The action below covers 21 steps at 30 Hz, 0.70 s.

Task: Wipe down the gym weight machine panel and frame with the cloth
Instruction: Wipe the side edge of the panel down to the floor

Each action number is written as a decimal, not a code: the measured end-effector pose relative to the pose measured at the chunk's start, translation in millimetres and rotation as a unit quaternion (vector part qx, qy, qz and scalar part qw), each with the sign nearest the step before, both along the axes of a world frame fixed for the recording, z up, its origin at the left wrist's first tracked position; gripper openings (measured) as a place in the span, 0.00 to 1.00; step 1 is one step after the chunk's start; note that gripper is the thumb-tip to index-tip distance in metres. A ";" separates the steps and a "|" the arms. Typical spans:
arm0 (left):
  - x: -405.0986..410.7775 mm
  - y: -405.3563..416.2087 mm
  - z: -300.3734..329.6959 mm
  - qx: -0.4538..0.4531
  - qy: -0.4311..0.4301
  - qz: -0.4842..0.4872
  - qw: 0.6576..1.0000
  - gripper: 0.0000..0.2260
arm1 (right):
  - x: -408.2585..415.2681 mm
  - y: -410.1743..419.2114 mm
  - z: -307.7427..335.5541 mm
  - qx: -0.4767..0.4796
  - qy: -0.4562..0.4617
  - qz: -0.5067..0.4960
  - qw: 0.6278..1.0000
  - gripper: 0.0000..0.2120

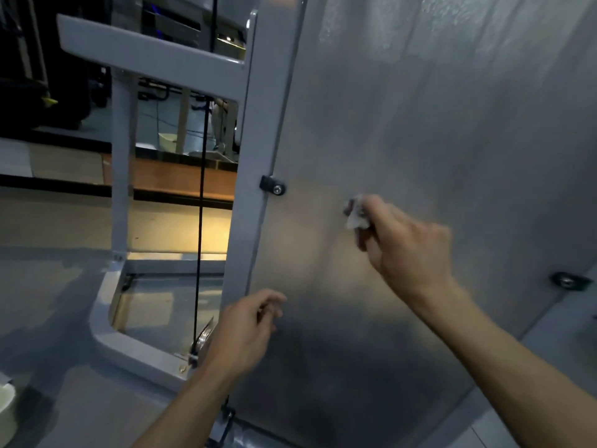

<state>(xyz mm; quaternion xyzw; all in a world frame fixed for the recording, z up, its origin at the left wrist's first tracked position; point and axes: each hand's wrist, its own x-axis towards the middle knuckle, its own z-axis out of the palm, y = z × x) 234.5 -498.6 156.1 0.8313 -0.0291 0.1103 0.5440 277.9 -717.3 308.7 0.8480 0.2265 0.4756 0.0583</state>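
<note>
Pinching a cloth (357, 216), right hand (408, 245) wipes panel (420, 124); left hand (245, 328) loose.

Dim room, grey floor (48, 286) w/ a warm yellowish light patch (181, 227) seen thru the frame opening. A wooden ledge w/ dark edging (181, 182) runs across behind it. Dark bulky equipment (38, 92) at upper left, details too dark to tell. Pale posts & cables (193, 124) in the bright area further back, blurry. Pale round container (6, 405) at the lower left edge, partly cut off.
</note>
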 end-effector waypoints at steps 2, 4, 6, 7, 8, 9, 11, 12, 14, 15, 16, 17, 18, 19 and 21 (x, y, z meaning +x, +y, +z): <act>1.0 -5.8 1.4 -0.011 -0.007 0.007 1.000 0.14 | 3.0 8.8 -50.7 -0.104 0.040 0.057 0.992 0.13; 2.8 -9.9 1.2 -0.014 -0.021 0.025 0.999 0.13 | 2.4 7.6 -95.2 -0.212 0.059 0.094 0.971 0.14; 4.1 -12.8 -0.5 -0.015 -0.018 0.035 0.999 0.14 | 3.4 -0.9 -106.0 -0.254 0.059 0.098 0.960 0.14; 4.9 -14.1 -1.6 -0.017 -0.012 0.035 0.999 0.15 | 5.6 -6.2 -98.5 -0.251 0.055 0.102 0.961 0.15; 5.6 -14.9 -2.8 -0.022 -0.007 0.034 0.999 0.16 | 7.8 -10.1 -84.0 -0.236 0.051 0.100 0.965 0.15; 6.1 -15.9 -3.7 -0.028 -0.004 0.032 0.999 0.17 | 8.1 -12.0 -63.4 -0.211 0.043 0.091 0.972 0.15; 6.6 -18.7 -4.2 -0.033 -0.003 0.030 0.999 0.16 | 6.1 -16.5 -18.7 -0.127 0.008 0.060 0.990 0.11; 6.9 -20.9 -3.3 -0.035 -0.003 0.027 0.999 0.16 | 2.6 -17.1 -0.9 -0.077 -0.014 0.044 0.996 0.10; 8.3 -27.0 -1.6 -0.045 -0.005 0.015 0.999 0.16 | -2.8 -16.1 9.5 -0.018 -0.031 0.015 0.999 0.12; 8.6 -31.5 -0.1 -0.049 -0.008 0.002 0.999 0.17 | -4.3 -14.9 1.4 -0.023 -0.012 0.012 1.000 0.11; 8.3 -37.1 1.1 -0.048 -0.015 -0.012 0.999 0.17 | -5.5 -14.1 -14.4 -0.052 0.020 0.016 0.998 0.11; 7.4 -42.9 1.6 -0.041 -0.025 -0.025 0.999 0.17 | -5.2 -16.1 -35.8 -0.097 0.055 0.023 0.994 0.12; 5.6 -49.1 2.1 -0.030 -0.035 -0.037 0.998 0.16 | -4.5 -20.8 -59.7 -0.148 0.081 0.029 0.985 0.16; 3.3 -55.6 2.5 -0.016 -0.044 -0.049 0.998 0.15 | -5.5 -28.6 -81.3 -0.194 0.096 0.026 0.976 0.20; 0.2 -68.7 2.1 0.004 -0.054 -0.069 0.996 0.12 | -14.4 -49.7 -106.1 -0.245 0.133 -0.008 0.960 0.25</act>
